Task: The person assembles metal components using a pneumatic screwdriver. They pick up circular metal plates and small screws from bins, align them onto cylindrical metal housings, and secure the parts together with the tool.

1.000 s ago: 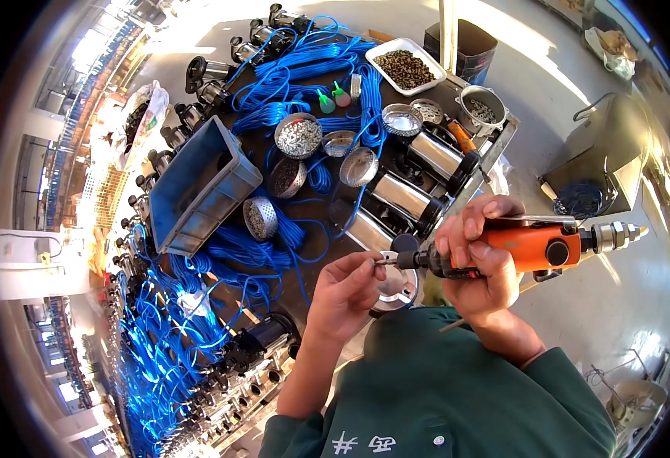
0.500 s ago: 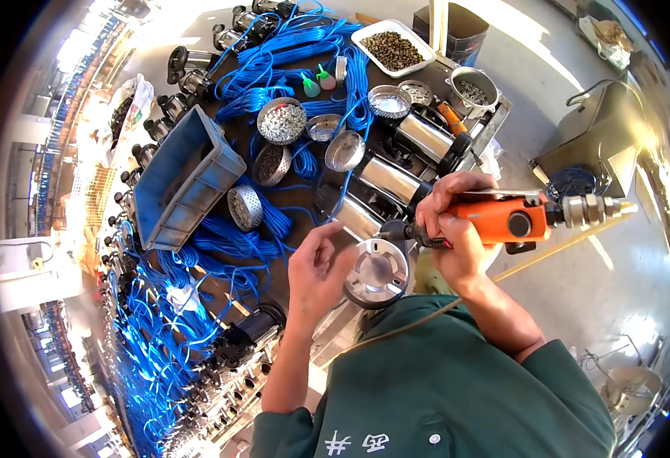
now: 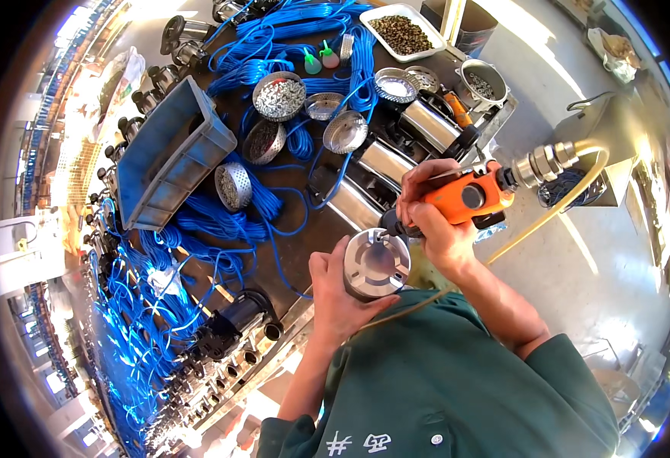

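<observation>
Snug by the bench edge (image 3: 295, 314)
Left hand (image 3: 335, 296) gripped a metal cylinder (image 3: 362, 281), right hand (image 3: 438, 229) an orange tool (image 3: 491, 192); floor (image 3: 552, 294) stretched frame-right.

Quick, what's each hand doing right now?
Left hand: closed around the round metal part.
Right hand: closed around the orange tool.

Coils of blue cable (image 3: 289, 34), shiny cylinders (image 3: 430, 128) and bowls (image 3: 244, 183) of small parts (image 3: 280, 97) crowd a workbench (image 3: 316, 233) in a sunlit industrial workshop, near a hose-fed orange power tool (image 3: 461, 200).
</observation>
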Demonstrator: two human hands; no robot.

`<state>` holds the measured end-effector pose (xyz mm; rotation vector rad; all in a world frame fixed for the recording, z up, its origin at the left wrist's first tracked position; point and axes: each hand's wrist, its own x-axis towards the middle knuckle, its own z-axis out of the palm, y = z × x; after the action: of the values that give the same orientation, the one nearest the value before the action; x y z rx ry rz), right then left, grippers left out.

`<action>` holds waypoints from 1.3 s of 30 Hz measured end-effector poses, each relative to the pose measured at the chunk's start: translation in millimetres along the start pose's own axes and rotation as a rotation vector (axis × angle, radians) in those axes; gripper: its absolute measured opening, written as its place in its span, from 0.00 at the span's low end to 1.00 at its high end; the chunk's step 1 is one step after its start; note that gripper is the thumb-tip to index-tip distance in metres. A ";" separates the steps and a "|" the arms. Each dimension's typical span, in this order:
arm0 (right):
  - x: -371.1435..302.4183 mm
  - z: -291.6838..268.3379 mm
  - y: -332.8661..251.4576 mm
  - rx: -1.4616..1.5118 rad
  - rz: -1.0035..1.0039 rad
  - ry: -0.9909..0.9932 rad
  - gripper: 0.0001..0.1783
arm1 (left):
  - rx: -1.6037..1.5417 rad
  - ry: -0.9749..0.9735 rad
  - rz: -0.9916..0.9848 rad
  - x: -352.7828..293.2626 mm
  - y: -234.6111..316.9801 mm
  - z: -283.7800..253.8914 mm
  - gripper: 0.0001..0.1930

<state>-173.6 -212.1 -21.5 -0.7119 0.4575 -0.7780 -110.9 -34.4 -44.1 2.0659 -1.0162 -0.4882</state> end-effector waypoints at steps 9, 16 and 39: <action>2.6 15.1 2.3 -0.495 -0.109 -0.132 0.08 | -0.002 0.014 -0.031 2.3 -1.2 6.6 0.50; 11.3 6.1 -5.1 -0.471 -0.068 -0.092 0.13 | -0.014 0.017 -0.012 7.1 4.6 10.7 0.48; 3.0 -4.0 -34.2 -0.010 -0.131 -0.186 0.20 | -1.455 0.414 -0.639 -7.4 -5.4 -8.9 0.15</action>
<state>-190.2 -233.2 0.2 -0.8212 0.2482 -0.8242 -107.2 -22.2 -42.6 0.9681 0.3302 -0.7469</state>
